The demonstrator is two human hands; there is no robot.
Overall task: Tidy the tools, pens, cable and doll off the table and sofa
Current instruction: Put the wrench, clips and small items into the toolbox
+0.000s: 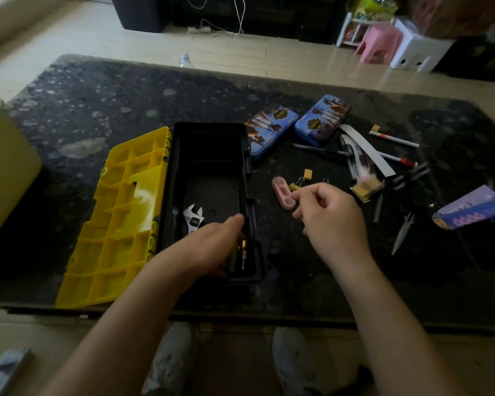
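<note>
Reaching into the toolbox (178, 167), the left hand (212, 247) covers a green-handled tool (233, 259), grip unclear; the right hand (332, 221) hangs loosely curled, empty. Pale floor tiles (269, 52) surround the dark speckled table (97, 110); the toolbox, yellow lid (120, 212) open, holds a wrench (193, 218); pens (395, 140) lie scattered to its right.

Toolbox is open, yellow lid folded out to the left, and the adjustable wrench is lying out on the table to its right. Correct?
No. The head view shows the adjustable wrench inside the black toolbox base, not out on the table. The yellow lid does lie folded out to the left.
</note>
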